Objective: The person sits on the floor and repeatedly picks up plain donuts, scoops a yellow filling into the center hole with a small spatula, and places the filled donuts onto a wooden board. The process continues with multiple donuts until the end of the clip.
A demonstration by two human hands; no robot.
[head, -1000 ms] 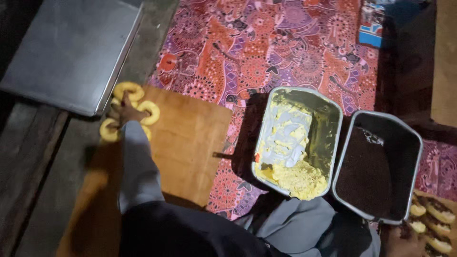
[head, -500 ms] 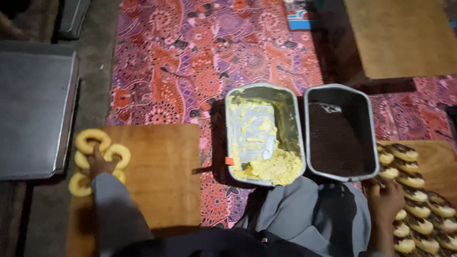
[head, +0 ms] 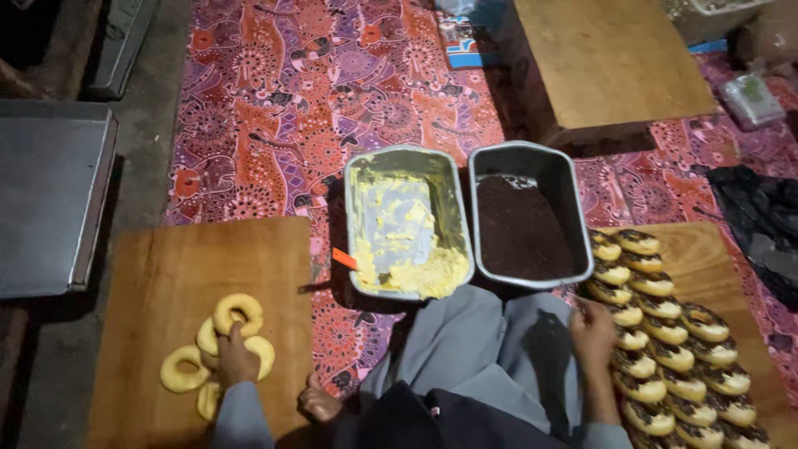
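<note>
Left hand [head: 235, 359] rests on a cluster of plain ring doughnuts [head: 218, 349], fingers [head: 236, 334] bent down over the middle of the pile, touching but not visibly clamped round any one; the rings lie on a wooden board [head: 166, 274] beneath the fingers. Right hand [head: 593, 331] sits at the near edge of rows of chocolate-topped doughnuts [head: 665, 349] on a second board [head: 715, 258]; whether its fingers pinch one cannot be told. Between the hands, beyond the fingers: metal tray of yellow cream [head: 407, 220] with an orange handle [head: 344, 259] poking out, touching a metal tray of dark sprinkles [head: 522, 214]; a grey-clad lap [head: 474, 349] lies just before both. Outside the left fingers, a flat steel sheet [head: 50, 199]. Everything sits on a red patterned mat [head: 274, 100] on the floor; a low wooden tabletop [head: 607, 58] stands well beyond the right fingers; lighting dim.
</note>
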